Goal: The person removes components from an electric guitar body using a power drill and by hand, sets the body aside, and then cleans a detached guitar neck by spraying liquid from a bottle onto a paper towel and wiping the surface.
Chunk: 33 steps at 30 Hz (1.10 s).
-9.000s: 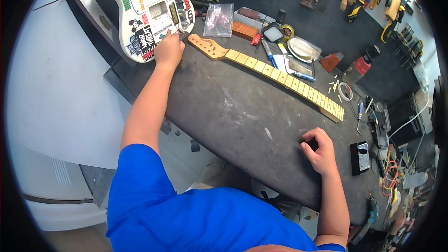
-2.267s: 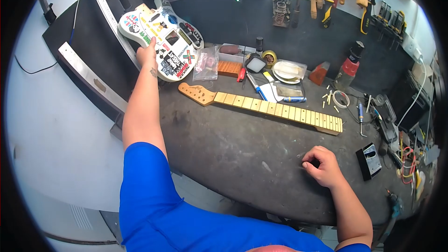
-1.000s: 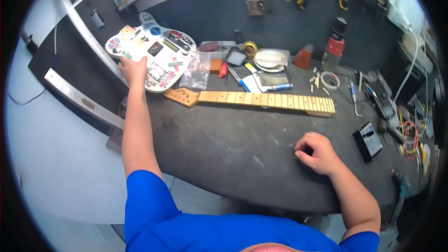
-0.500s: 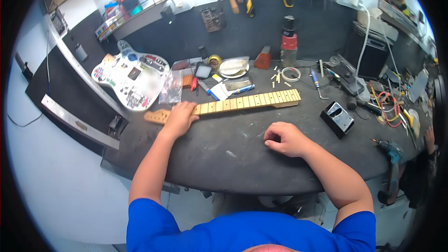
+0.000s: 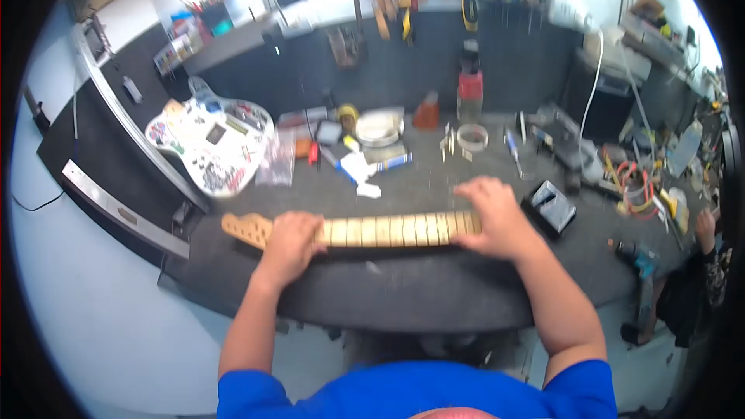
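A pale wooden guitar neck [image 5: 388, 231] lies across the dark workbench in front of me, its fretted face up and its headstock [image 5: 247, 228] to the left. My left hand [image 5: 293, 242] is wrapped over the neck beside the headstock. At the other end my right hand [image 5: 497, 217] grips the neck, thumb on the near side and fingers toward the far side, covering its right tip. Beyond the neck sits a white guitar body [image 5: 221, 143] with stickers, next to a clear plastic bag [image 5: 277, 161].
A black box-like object [image 5: 552, 208] stands just right of my right hand. Farther right are a cordless drill [image 5: 642, 264] and tangled tools and cables. A tape ring [image 5: 472, 137] and a red-topped bottle [image 5: 469, 89] stand at the back. Another person's hand [image 5: 705, 229] shows at the right edge.
The guitar neck has come nearer to me and lies more level. My right hand has moved from the bare bench onto its right end. My left hand has kept its hold.
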Each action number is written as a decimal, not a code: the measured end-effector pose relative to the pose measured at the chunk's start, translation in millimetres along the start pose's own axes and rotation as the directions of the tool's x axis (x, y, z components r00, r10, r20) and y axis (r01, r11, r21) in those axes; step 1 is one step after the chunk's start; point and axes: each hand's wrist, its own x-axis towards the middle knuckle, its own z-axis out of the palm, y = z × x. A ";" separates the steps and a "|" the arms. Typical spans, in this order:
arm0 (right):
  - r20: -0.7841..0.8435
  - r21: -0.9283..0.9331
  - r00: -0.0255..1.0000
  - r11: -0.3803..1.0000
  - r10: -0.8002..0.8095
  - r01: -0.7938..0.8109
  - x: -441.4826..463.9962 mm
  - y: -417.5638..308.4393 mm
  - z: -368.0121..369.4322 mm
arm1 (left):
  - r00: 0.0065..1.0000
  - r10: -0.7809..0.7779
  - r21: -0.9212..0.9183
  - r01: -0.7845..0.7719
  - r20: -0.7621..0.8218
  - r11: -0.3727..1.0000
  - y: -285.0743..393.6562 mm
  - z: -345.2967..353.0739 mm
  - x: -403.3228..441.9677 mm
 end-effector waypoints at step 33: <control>0.053 -0.027 0.975 0.977 0.214 -0.212 -76.5 -8.7 -47.7 | 0.995 0.041 -0.157 -0.055 -0.093 0.986 15.6 29.6 -18.2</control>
